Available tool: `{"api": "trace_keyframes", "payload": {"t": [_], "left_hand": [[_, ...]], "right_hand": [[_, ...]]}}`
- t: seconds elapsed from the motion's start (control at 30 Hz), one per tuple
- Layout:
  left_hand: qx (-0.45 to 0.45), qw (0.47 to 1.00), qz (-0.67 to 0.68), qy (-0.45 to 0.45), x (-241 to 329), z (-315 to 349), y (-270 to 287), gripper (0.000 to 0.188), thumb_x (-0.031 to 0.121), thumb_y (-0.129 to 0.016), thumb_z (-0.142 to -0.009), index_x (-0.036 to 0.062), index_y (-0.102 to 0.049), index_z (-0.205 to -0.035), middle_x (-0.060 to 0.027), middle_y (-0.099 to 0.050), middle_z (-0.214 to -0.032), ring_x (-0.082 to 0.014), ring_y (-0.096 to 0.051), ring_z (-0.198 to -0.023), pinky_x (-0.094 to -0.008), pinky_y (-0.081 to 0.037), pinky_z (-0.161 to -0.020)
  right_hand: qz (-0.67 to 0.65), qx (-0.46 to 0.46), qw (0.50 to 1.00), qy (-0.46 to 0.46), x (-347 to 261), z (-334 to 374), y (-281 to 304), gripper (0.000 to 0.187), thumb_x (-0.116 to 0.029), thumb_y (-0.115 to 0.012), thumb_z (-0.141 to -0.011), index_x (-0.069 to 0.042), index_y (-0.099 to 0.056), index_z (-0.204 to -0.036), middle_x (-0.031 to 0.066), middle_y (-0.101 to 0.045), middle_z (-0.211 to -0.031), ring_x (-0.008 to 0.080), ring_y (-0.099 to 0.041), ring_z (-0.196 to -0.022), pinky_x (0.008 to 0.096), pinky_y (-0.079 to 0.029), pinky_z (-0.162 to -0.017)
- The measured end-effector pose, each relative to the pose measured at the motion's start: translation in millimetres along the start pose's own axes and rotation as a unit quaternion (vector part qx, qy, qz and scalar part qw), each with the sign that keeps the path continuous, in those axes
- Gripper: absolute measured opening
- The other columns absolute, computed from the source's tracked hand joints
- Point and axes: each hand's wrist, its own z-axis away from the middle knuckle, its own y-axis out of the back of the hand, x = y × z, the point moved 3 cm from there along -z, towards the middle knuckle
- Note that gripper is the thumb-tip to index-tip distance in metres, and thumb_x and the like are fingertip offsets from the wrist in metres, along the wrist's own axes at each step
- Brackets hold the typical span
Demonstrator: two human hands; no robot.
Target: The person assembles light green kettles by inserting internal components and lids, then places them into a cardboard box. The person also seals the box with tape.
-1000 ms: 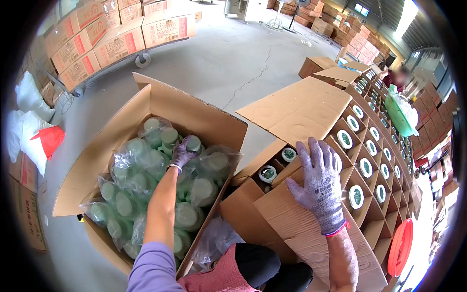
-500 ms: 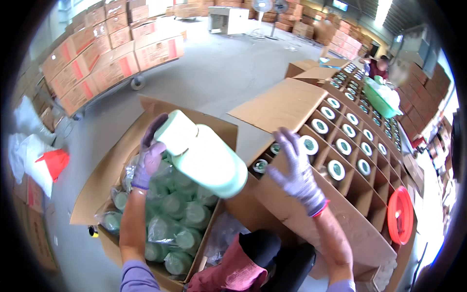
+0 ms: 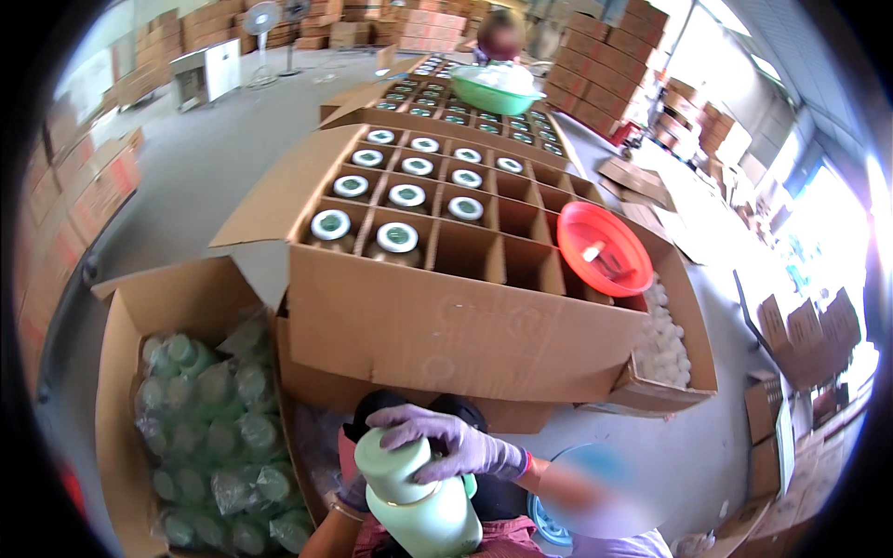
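Note:
A mint-green thermos bottle (image 3: 423, 525) with a wide green cap (image 3: 393, 463) tilts over my lap. My right hand (image 3: 433, 442), in a light purple glove, is closed around the cap, fingers bent over its top and side. Low on the bottle's left side is my gloved left hand (image 3: 351, 495), gripping the body; its fingers are mostly hidden behind the bottle. To the left stands an open carton (image 3: 116, 372) of green bottles in clear plastic bags (image 3: 219, 423).
Ahead, a divided carton (image 3: 446, 321) holds several white-rimmed bottles (image 3: 398, 238), with a red basin (image 3: 605, 249) on its right corner. White round pieces (image 3: 662, 339) fill a box beside it. Farther off are a green basin (image 3: 498, 88) and another person (image 3: 500, 37).
My view has turned right. The bottle has come from above the left carton down to my lap. My right hand, open and empty before, has closed on its cap.

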Motion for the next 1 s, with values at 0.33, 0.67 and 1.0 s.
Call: {"api": "trace_keyframes", "payload": {"t": [0.33,0.67,1.0], "left_hand": [[0.006,0.942,-0.330,0.064,36.5,5.5,20.5,0.076,0.045,-0.069,-0.084,0.0019,-0.043,-0.141,-0.0113,-0.056,-0.134,-0.0253,-0.053,-0.123,-0.0375,-0.042,-0.105],[0.074,0.920,-0.368,0.115,21.7,15.5,-50.7,0.059,0.025,-0.067,-0.086,0.0040,-0.045,-0.136,-0.0086,-0.056,-0.128,-0.0207,-0.054,-0.118,-0.0349,-0.043,-0.102],[0.035,0.921,-0.353,0.161,26.6,5.1,-63.1,0.055,0.012,-0.055,-0.097,0.0095,-0.032,-0.148,-0.0118,-0.051,-0.139,-0.0228,-0.051,-0.125,-0.0382,-0.042,-0.106]], "right_hand": [[0.216,0.202,0.954,0.041,-10.1,26.4,28.9,0.026,-0.011,-0.058,-0.090,0.000,-0.061,-0.113,0.0205,-0.052,-0.127,0.0324,-0.054,-0.117,0.0398,-0.043,-0.101],[0.144,0.261,0.952,-0.066,27.3,61.7,-15.2,0.064,-0.025,-0.077,-0.074,-0.002,-0.049,-0.127,0.0143,-0.046,-0.124,0.0280,-0.051,-0.115,0.0363,-0.044,-0.099],[0.362,0.474,0.782,0.180,-65.3,73.1,125.5,0.061,-0.018,-0.076,-0.077,-0.008,-0.053,-0.133,0.0180,-0.049,-0.133,0.0346,-0.049,-0.125,0.0425,-0.042,-0.104]]}}
